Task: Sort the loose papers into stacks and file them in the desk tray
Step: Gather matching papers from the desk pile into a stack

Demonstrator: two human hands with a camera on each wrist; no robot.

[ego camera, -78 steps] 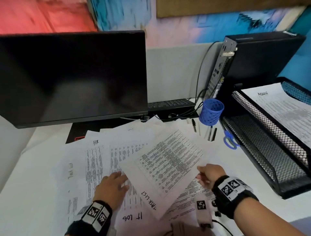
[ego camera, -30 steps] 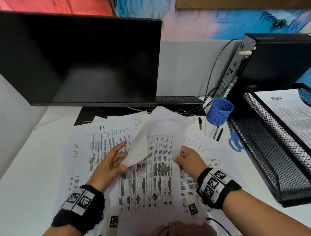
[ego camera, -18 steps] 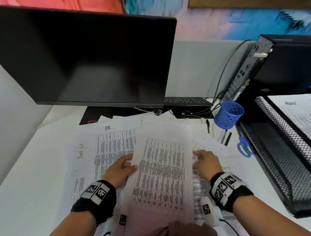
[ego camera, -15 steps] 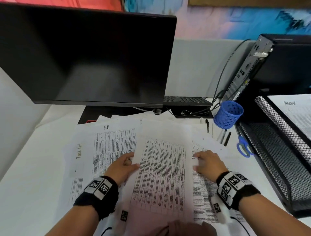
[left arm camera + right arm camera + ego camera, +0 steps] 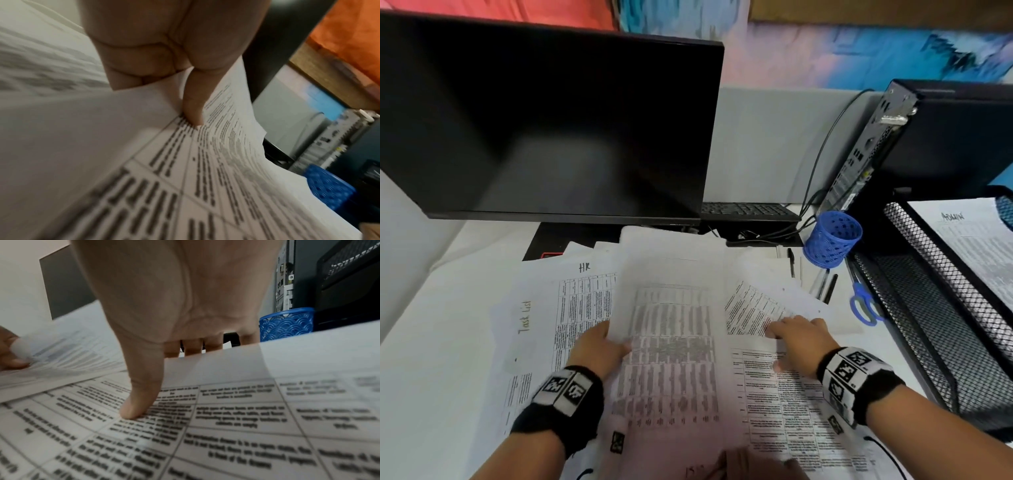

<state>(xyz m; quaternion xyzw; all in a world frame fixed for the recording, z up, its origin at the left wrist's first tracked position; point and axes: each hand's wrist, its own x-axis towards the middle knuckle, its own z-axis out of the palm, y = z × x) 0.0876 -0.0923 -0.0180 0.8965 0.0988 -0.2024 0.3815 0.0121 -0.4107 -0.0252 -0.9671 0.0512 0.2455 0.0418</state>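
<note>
Loose printed sheets (image 5: 571,308) lie fanned over the white desk, some hand-labelled "HR" and "Task List". My left hand (image 5: 599,346) pinches the left edge of the middle printed sheet (image 5: 671,342), thumb (image 5: 193,105) on top. My right hand (image 5: 801,339) lies flat on the sheets to the right, its thumb (image 5: 141,394) pressing a table-printed page (image 5: 236,418) and its straight fingers reaching over another sheet's edge. The black mesh desk tray (image 5: 914,308) stands at the right. Its upper tier holds a sheet marked "Admin" (image 5: 969,246).
A dark monitor (image 5: 544,120) stands behind the papers, a keyboard (image 5: 746,209) under its right edge. A blue mesh pen cup (image 5: 832,240), pens (image 5: 825,284) and blue scissors (image 5: 863,305) lie between papers and tray. A computer tower (image 5: 928,144) stands behind the tray.
The middle sheet, curled up between both hands a second ago, now lies flat. My right hand has left its right edge and rests on the sheets further right. My left hand keeps its edge.
</note>
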